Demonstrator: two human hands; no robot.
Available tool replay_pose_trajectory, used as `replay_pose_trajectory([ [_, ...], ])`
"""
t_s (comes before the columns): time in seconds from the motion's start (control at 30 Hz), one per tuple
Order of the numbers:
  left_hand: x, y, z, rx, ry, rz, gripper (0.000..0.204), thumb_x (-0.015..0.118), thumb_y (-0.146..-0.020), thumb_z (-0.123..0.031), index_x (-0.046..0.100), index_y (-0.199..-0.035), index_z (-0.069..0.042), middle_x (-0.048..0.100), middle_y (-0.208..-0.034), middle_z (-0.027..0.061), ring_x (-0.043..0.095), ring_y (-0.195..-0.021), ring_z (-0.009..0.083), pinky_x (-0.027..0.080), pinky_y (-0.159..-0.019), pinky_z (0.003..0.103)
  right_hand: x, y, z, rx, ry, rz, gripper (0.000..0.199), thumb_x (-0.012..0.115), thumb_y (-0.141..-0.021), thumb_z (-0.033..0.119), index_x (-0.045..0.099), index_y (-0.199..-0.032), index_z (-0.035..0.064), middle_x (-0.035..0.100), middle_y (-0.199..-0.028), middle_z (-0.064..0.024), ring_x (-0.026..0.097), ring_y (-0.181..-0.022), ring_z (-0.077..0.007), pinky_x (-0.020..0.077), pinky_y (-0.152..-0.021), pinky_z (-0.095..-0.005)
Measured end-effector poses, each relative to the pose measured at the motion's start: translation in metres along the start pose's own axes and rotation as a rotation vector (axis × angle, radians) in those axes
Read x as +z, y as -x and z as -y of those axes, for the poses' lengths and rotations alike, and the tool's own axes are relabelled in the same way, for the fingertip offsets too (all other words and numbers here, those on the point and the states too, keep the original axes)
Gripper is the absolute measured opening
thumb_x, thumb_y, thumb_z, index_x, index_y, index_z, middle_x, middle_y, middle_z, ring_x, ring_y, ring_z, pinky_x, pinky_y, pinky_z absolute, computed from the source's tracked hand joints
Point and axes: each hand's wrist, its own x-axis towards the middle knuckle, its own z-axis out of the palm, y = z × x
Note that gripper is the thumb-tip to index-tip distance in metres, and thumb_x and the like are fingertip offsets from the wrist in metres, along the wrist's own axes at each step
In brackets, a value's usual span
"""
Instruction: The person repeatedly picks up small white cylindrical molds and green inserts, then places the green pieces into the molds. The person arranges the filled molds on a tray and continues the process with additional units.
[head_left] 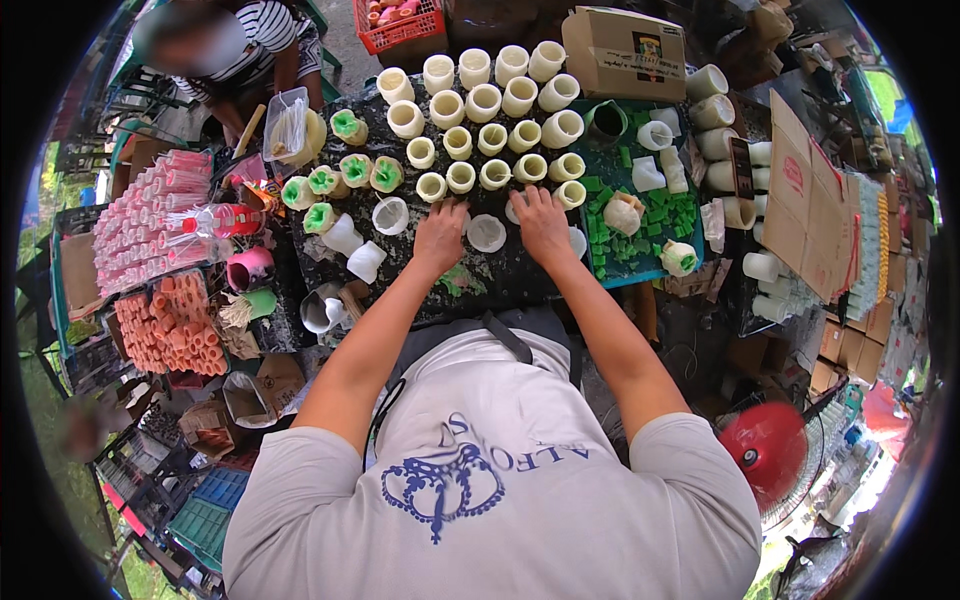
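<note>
My left hand [441,238] is over the near part of the black table, fingers forward and slightly apart, with a pale rim showing beside them. My right hand [543,228] reaches forward with its fingers spread, just short of the nearest cream hollow wax cylinders [495,174]; another pale rim shows by its inner side. Neither hand visibly lifts anything. Between them stands a white translucent cup [486,233]. A similar white cup [390,215] is left of my left hand, and one more [577,242] is partly hidden by my right wrist.
Green-and-cream wax pieces [388,174] stand at left, near a clear tub [287,125]. Right, a teal tray [640,272] holds green chunks. Cardboard boxes [625,55], pink [150,225] and orange cylinders [172,322], and a red fan [765,455] surround me. A person [265,45] sits far left.
</note>
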Motion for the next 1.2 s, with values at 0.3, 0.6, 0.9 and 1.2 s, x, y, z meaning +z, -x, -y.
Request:
replay_pose_trajectory([
  [0.3,0.001,0.001,-0.004,-0.073,0.038,-0.038,0.078,0.085,-0.077,-0.007,0.057,-0.149,-0.011,0.060,-0.144,0.0136,0.060,-0.133,0.0380,0.058,-0.106,0.047,0.007,0.008,0.041,-0.381,-0.053,0.031,0.054,0.071,-0.092,0.012,0.062,-0.145,0.0150,0.059,-0.149,-0.0139,0.050,-0.149,-0.0350,0.0381,-0.126,-0.0523],
  [0.6,-0.008,0.009,0.005,-0.050,0.039,-0.058,0.064,0.076,-0.081,0.000,0.061,-0.142,-0.011,0.064,-0.138,0.0138,0.063,-0.128,0.0390,0.059,-0.103,0.047,-0.004,-0.020,0.024,-0.332,-0.142,0.021,0.050,0.080,-0.080,0.019,0.068,-0.128,0.0166,0.067,-0.120,-0.0096,0.061,-0.125,-0.0317,0.0386,-0.122,-0.0509],
  [0.9,-0.011,0.011,0.008,-0.047,0.095,-0.046,0.068,0.084,-0.077,-0.007,0.061,-0.141,-0.011,0.062,-0.139,0.0150,0.060,-0.132,0.0403,0.058,-0.106,0.048,0.009,-0.020,0.038,-0.175,-0.054,0.090,0.073,0.090,-0.079,0.029,0.060,-0.144,0.0121,0.067,-0.132,-0.0124,0.060,-0.130,-0.0323,0.0380,-0.119,-0.0503],
  [1.2,-0.017,0.014,0.012,0.044,0.037,-0.110,0.072,0.093,-0.076,-0.017,0.060,-0.141,-0.011,0.062,-0.143,0.0113,0.059,-0.133,0.0367,0.056,-0.104,0.048,-0.015,-0.002,0.033,-0.082,-0.204,-0.053,0.073,0.091,-0.082,0.031,0.058,-0.145,0.0138,0.065,-0.136,-0.0089,0.061,-0.130,-0.0295,0.0402,-0.113,-0.0476],
])
